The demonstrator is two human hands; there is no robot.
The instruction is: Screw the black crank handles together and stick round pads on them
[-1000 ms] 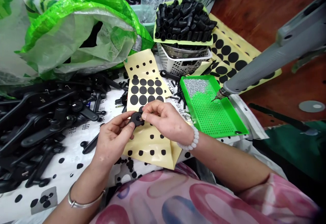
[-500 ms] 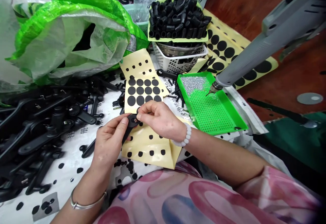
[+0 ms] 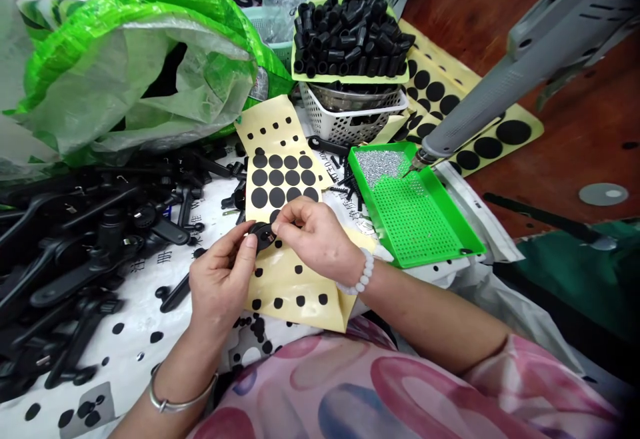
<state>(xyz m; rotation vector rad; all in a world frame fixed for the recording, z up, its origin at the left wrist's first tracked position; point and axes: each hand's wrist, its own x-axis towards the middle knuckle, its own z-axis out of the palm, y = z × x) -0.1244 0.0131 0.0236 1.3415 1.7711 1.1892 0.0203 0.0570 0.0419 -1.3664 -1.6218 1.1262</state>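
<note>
My left hand [image 3: 223, 276] grips a small black plastic part [image 3: 261, 234] with a round head, thumb against its edge. My right hand [image 3: 313, 232] pinches the top of the same part's round head with fingertips closed. Both hands hover over a yellow backing sheet [image 3: 295, 286] dotted with small black round stickers. Just beyond lies another sheet of larger black round pads [image 3: 281, 179].
A heap of black plastic arms [image 3: 75, 252] fills the left. A green perforated tray [image 3: 417, 209] with silver screws sits right, a grey electric screwdriver [image 3: 500, 89] hanging over it. Behind are a white basket [image 3: 355, 122], a tray of black tubes [image 3: 350, 32] and green bags [image 3: 140, 52].
The hands stay together on the black part, with the left thumb shifting slightly along it. The hanging screwdriver has swung a little up and left.
</note>
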